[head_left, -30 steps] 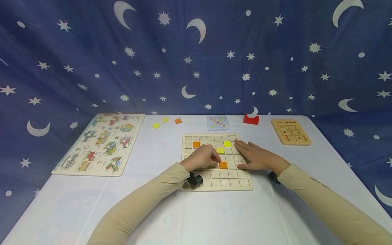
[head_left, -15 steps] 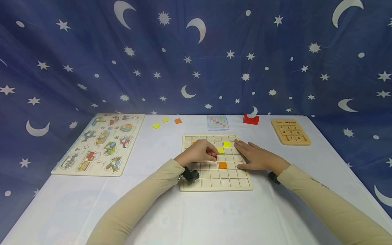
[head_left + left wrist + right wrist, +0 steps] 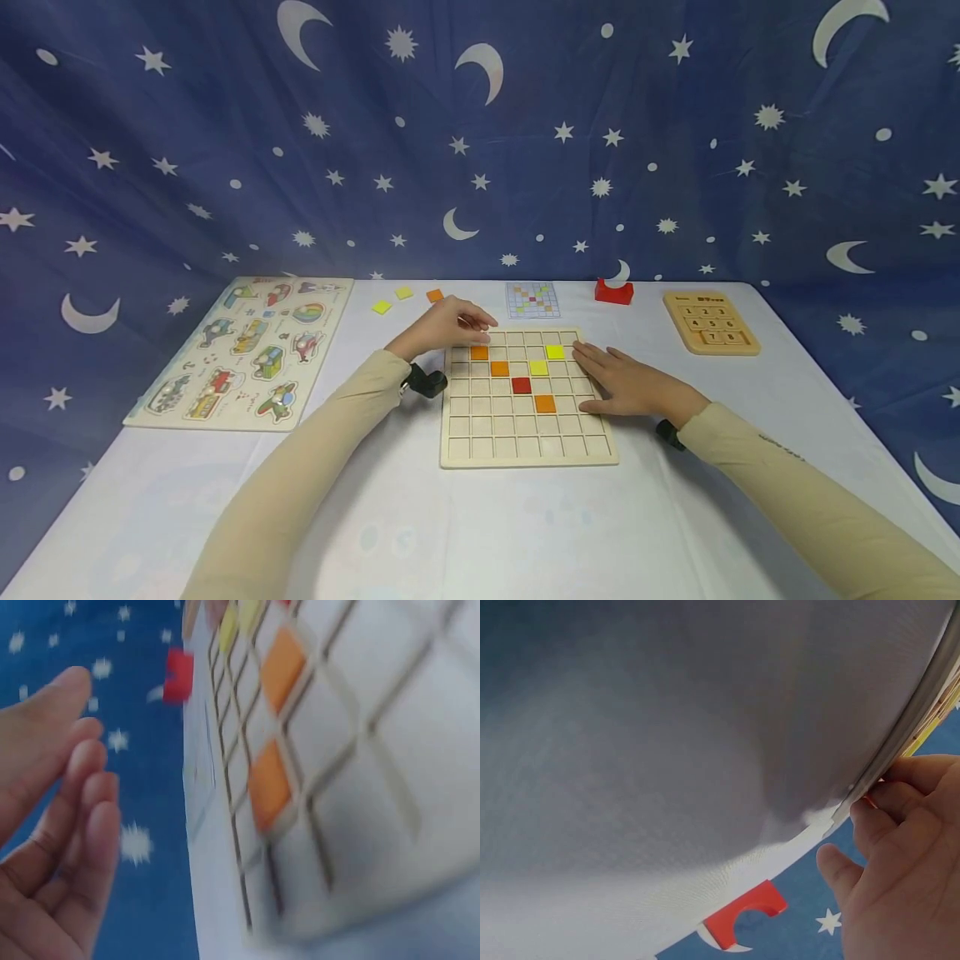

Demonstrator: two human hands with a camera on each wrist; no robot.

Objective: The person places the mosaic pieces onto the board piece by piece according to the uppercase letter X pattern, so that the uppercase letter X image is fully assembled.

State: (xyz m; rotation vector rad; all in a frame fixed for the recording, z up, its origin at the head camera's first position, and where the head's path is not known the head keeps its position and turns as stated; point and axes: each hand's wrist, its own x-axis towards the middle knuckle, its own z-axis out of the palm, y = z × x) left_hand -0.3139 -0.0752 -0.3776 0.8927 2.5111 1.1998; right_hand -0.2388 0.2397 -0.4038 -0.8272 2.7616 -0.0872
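Board is touched along its right edge by the right hand, fingers straight; its far left corner is overhung by the left hand, thumb and fingers parted. Six tiles are set in it, left of the right hand and nearer than the left.

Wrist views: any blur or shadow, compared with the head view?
Left wrist: wooden grid board smeared, worst toward the frame's lower right; right wrist: white table surface shaded above a bright lower strip; head: same board reads clearly.

Red tile, orange tiles; starry backdrop
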